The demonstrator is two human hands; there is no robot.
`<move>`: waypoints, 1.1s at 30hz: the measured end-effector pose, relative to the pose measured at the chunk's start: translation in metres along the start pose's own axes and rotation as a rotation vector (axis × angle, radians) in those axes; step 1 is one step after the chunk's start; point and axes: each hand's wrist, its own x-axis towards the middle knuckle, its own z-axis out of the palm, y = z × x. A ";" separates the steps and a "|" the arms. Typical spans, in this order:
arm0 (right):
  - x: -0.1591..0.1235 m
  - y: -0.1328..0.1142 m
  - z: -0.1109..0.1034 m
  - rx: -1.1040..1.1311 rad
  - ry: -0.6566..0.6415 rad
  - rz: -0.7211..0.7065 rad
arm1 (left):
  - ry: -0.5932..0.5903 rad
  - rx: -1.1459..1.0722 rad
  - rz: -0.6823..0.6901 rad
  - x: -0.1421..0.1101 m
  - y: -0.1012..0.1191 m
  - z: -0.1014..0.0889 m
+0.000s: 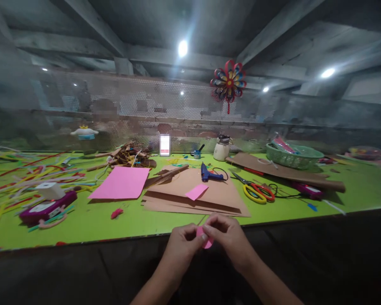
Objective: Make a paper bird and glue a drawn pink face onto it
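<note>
Both of my hands meet just in front of the green table's near edge (114,237). My left hand (182,245) and my right hand (227,235) pinch a small pink paper piece (205,240) between their fingertips, fingers closed on it. Behind the hands lies a stack of brown cardboard sheets (222,197) with a small pink paper scrap (196,191) on top. A large pink paper sheet (120,183) lies to the left of the cardboard.
A blue glue gun (211,173) and yellow-and-red scissors (257,191) lie behind the cardboard. A purple tape dispenser (46,207) and scattered coloured strips (15,178) fill the left. A green basket (292,156), a white jar (222,149) and a hanging paper pinwheel (228,83) stand at the back.
</note>
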 end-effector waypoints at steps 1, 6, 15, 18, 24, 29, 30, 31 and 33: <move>0.002 0.002 -0.002 -0.027 0.017 -0.022 | -0.003 0.006 -0.002 0.004 -0.002 0.001; 0.014 -0.003 -0.009 -0.093 0.023 -0.058 | -0.050 0.028 -0.015 0.019 0.007 0.005; 0.098 -0.027 -0.127 -0.997 0.299 -0.041 | -0.017 0.156 -0.063 0.088 0.076 -0.039; 0.122 -0.020 -0.187 -1.214 0.353 0.084 | 0.064 0.122 -0.023 0.127 0.086 -0.055; 0.132 -0.005 -0.229 -1.469 0.153 0.305 | 0.100 0.075 -0.048 0.159 0.066 -0.057; 0.131 -0.002 -0.228 -1.518 0.037 0.421 | 0.055 0.035 -0.101 0.144 0.058 -0.046; 0.132 -0.001 -0.228 -1.511 0.027 0.435 | 0.045 0.024 -0.111 0.141 0.059 -0.046; 0.133 0.001 -0.229 -1.498 0.021 0.445 | 0.034 0.013 -0.111 0.138 0.060 -0.046; 0.137 0.002 -0.232 -1.466 0.012 0.460 | 0.008 -0.013 -0.088 0.135 0.061 -0.048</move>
